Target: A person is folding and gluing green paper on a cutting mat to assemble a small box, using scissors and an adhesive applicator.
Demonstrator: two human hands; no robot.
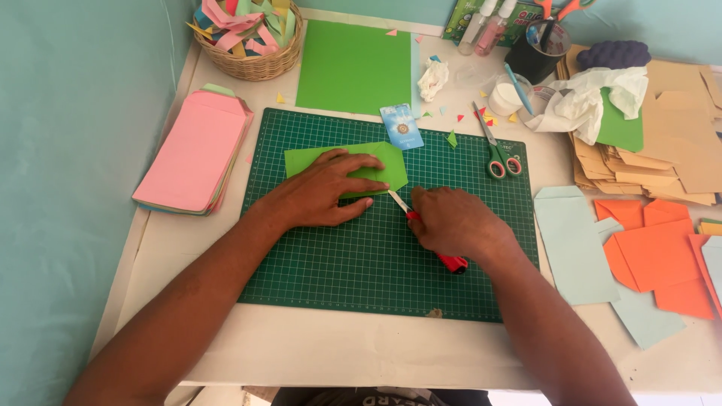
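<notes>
- Landmark: dark green gridded cutting mat point(361, 278), lying at the middle of the white table point(338, 353).
- Work piece: bright green paper cut to an envelope outline with clipped corners point(383, 162), flat on the upper middle of the mat.
- Left hand point(323, 192): palm down on the green paper, fingers spread apart and pressing it flat.
- Right hand point(451, 224): fingers closed around a red-handled craft knife point(453, 263); the blade tip meets the paper's lower right edge.
- Progress, as judged: the outline looks largely cut and the lower right edge is being trimmed; no fold or glue shows on this piece yet.
- Finished-looking stock: a stack of pink flat paper envelopes point(194, 150) left of the mat; pale blue envelopes point(575, 244) and orange paper envelope blanks point(654, 252) right of it.
- Uncut stock: plain green card sheet point(353, 66) above the mat; tan kraft paper blanks point(677, 143) to its upper right.
- Small blue printed card point(401, 126), rectangular, on the mat's top edge.
- Scissors with red and green handles point(498, 150), on the mat's upper right corner.
- Green printed flat package point(466, 19), behind two small clear bottles, far above the mat against the wall.
- Woven basket of coloured paper offcuts point(259, 64), above the mat's left corner.
</notes>
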